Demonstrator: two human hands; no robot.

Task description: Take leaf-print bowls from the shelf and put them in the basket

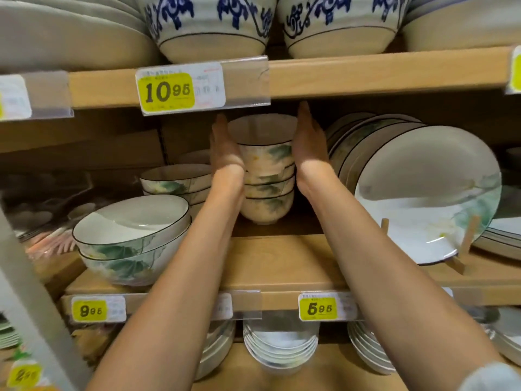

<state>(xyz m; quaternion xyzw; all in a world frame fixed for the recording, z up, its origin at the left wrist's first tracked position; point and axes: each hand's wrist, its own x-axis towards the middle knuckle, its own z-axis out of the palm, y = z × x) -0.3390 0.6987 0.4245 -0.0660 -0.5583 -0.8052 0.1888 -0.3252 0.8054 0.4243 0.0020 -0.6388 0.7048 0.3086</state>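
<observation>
A stack of several small leaf-print bowls stands at the back of the middle wooden shelf. Its top bowl sits higher than the rest and shows most of its side. My left hand lies flat against the left side of that top bowl, fingers stretched toward the back. My right hand presses against its right side in the same way. The bowl is clamped between my two palms, just under the upper shelf board. No basket is in view.
Wider leaf-print bowls stand front left, with another stack behind them. Leaf-print plates lean on a wooden rack to the right. Blue-patterned bowls sit on the shelf above and white dishes below. Yellow price tags line the shelf edges.
</observation>
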